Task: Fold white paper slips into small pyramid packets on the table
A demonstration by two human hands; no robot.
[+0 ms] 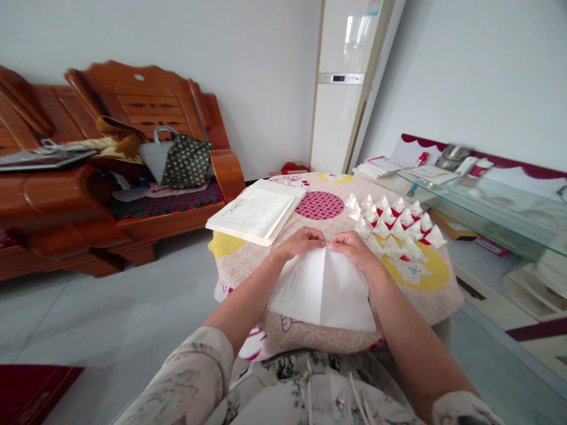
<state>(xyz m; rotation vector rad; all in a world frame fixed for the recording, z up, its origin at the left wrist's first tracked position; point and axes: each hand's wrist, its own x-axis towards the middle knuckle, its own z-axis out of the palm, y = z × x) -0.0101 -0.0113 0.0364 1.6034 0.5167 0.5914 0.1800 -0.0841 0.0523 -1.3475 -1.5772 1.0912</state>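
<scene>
A white sheet of paper (321, 289) lies on the cloth-covered table (248, 260), folded along a centre crease with its top corners turned in. My left hand (302, 241) and my right hand (353, 247) both pinch the paper's top point, fingers curled and pressed onto the fold. Just right of my right hand sit several small folded paper pieces (392, 227), white with red parts, set in rows. A stack of white sheets (257, 213) lies to the left of my left hand.
A wooden sofa (133, 177) with a dark patterned bag (186, 160) stands at the left. A glass shelf unit (496, 200) with papers and containers runs along the right. A tall white air conditioner (343, 88) stands behind the table. Grey floor lies at the left.
</scene>
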